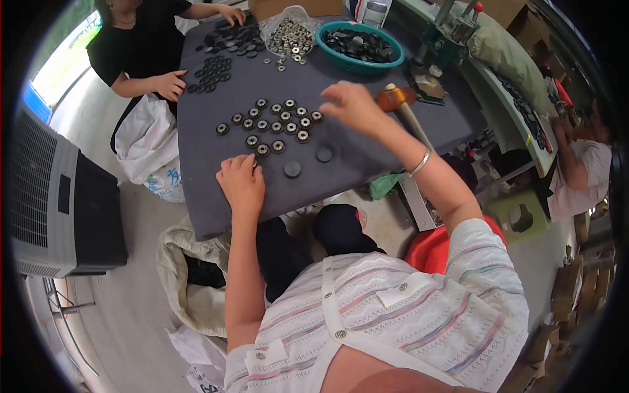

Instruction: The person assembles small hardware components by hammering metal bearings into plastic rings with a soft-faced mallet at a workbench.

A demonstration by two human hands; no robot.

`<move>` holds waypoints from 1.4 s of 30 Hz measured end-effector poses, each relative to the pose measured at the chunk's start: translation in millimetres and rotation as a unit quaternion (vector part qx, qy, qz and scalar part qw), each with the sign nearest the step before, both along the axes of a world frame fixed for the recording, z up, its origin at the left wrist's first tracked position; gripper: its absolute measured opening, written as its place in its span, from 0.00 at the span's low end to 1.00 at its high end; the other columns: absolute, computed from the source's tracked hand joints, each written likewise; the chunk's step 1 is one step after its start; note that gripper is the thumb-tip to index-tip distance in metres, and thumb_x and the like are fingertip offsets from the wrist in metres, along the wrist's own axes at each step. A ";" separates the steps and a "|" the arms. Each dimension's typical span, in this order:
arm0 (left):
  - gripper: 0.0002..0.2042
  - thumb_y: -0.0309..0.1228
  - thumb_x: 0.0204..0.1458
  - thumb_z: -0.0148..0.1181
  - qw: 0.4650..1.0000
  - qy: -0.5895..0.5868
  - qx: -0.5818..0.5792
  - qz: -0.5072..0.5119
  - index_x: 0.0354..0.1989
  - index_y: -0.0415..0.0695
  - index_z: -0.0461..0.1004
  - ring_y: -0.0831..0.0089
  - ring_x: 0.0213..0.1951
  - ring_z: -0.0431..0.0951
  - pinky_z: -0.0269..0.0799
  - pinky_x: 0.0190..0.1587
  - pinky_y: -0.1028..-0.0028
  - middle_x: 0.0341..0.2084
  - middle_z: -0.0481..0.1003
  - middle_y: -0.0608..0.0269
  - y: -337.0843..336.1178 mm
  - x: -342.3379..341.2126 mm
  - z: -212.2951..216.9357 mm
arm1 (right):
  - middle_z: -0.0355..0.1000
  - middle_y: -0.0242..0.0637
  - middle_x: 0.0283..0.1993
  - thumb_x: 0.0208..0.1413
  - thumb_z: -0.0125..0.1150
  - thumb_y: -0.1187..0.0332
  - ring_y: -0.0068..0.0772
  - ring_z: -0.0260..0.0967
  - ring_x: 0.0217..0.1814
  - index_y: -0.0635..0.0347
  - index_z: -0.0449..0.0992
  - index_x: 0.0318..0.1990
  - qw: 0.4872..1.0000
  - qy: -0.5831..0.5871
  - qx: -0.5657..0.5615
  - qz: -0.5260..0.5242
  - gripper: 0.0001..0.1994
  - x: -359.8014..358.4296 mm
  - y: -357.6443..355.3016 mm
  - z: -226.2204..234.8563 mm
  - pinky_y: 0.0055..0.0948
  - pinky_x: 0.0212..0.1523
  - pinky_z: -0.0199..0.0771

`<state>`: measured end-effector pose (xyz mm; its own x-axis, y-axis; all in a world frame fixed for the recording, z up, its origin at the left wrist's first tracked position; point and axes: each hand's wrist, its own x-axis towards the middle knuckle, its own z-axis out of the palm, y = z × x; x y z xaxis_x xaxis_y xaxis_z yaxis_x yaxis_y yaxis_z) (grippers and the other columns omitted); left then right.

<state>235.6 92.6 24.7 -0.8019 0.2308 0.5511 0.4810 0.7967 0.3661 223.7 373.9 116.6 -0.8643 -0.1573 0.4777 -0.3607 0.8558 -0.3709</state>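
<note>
On the grey-covered table point(203, 167), my left hand point(240, 187) rests near the front left with its fingers closed; a small bit of metal shows at the fingertips, too hidden to name. My right hand point(354, 108) hovers over the right side, slightly blurred, fingers apart and holding nothing visible. Just left of it stands a loose group of black wheels with metal bearing centres point(277, 127). Between my hands and the front edge lie two plain black discs, one point(292, 169) nearer and another point(324, 154) farther right.
A hammer point(396, 98) lies beyond my right forearm. Farther back are a teal basin point(360, 67) of black parts, a plastic bag point(288, 33) of metal bearings and black discs point(213, 72). A co-worker's hand point(170, 86) rests at the left edge. A green press point(449, 39) stands at right.
</note>
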 end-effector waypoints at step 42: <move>0.10 0.25 0.39 0.63 0.983 0.002 0.049 -0.177 0.33 0.44 0.80 0.65 0.38 0.73 0.72 0.40 0.68 0.33 0.76 0.64 -15.8 15.6 10.2 | 0.71 0.48 0.37 0.41 0.69 0.67 0.50 0.69 0.42 0.64 0.75 0.40 0.973 -0.214 0.088 -0.014 0.17 50.4 16.8 -33.6 0.39 0.44 0.69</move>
